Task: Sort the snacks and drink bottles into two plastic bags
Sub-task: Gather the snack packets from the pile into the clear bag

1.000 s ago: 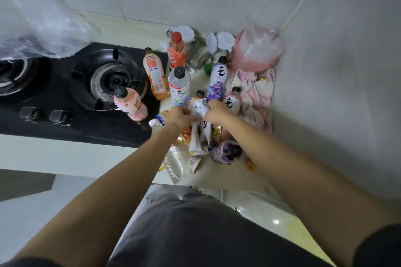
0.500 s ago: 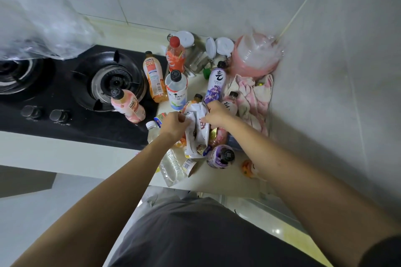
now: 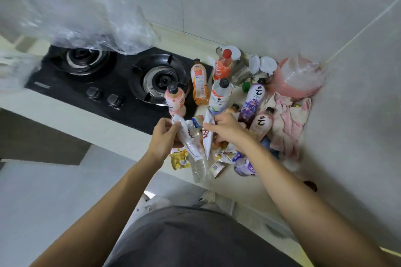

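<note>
Left hand [image 3: 165, 136]: fingers curled round one edge of a white plastic bag [image 3: 188, 136], pulling it toward the stove side.
Right hand [image 3: 225, 128]: pinches the opposite edge of the same bag [image 3: 207, 134], w/ red print on it. Hands apart, bag mouth stretched betw. them.
Bag position: held just above the tabletop [image 3: 249, 182] front edge, over a clear water bottle [image 3: 200, 165] lying on its side.
Snacks: yellow packet [image 3: 179, 159] below left hand; small wrappers [image 3: 223, 156] under right wrist.
Bottles upright: pink one [image 3: 174, 101] on the black stove [image 3: 112, 84]; orange juice [image 3: 199, 82]; red-cap orange [image 3: 223, 65]; white w/ black cap [image 3: 220, 95]; purple-label [image 3: 252, 99]; pale pink [image 3: 261, 123].
Bottle lying: purple one [image 3: 245, 167] near front edge, partly hidden by right arm.
Corner: pink cloth [image 3: 288, 119], pink tub [image 3: 295, 80] w/ clear plastic in it.
Top left: clear crumpled plastic [image 3: 86, 26], blurred, close to camera.
</note>
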`<action>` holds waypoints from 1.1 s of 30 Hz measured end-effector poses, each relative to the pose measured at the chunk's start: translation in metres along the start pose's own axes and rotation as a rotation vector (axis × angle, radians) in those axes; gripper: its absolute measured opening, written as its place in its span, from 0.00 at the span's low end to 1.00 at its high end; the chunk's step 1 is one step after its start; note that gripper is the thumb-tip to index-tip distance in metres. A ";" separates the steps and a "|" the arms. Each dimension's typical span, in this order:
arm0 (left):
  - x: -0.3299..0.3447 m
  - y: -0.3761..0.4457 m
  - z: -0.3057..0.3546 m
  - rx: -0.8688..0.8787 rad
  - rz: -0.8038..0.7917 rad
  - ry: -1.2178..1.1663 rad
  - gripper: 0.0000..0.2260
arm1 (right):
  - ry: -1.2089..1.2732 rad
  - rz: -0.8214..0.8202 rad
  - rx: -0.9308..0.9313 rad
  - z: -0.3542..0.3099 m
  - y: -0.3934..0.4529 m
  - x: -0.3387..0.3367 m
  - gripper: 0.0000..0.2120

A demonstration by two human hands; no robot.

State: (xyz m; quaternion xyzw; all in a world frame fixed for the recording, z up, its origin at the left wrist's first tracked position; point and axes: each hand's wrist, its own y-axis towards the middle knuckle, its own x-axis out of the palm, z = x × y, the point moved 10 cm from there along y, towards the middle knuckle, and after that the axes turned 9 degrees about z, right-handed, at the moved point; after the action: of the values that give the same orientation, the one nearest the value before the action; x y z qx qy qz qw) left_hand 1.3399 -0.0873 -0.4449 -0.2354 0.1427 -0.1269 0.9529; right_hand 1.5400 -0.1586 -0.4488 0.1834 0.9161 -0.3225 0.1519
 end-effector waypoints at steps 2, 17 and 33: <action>-0.037 -0.004 0.000 -0.005 0.048 -0.033 0.08 | 0.077 -0.064 0.004 -0.017 -0.015 0.032 0.07; -0.398 0.007 -0.069 -0.157 0.122 -0.432 0.12 | 0.092 -0.290 -0.087 -0.203 -0.072 0.389 0.13; -0.669 0.144 -0.066 -0.188 0.394 -0.494 0.11 | 0.089 -0.373 -0.087 -0.380 0.020 0.652 0.08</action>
State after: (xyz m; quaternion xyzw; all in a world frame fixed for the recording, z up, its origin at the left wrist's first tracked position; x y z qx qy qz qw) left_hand 0.7227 0.2154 -0.4285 -0.3138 -0.0389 0.1348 0.9391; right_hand 0.9100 0.2567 -0.4344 0.0181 0.9531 -0.2969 0.0564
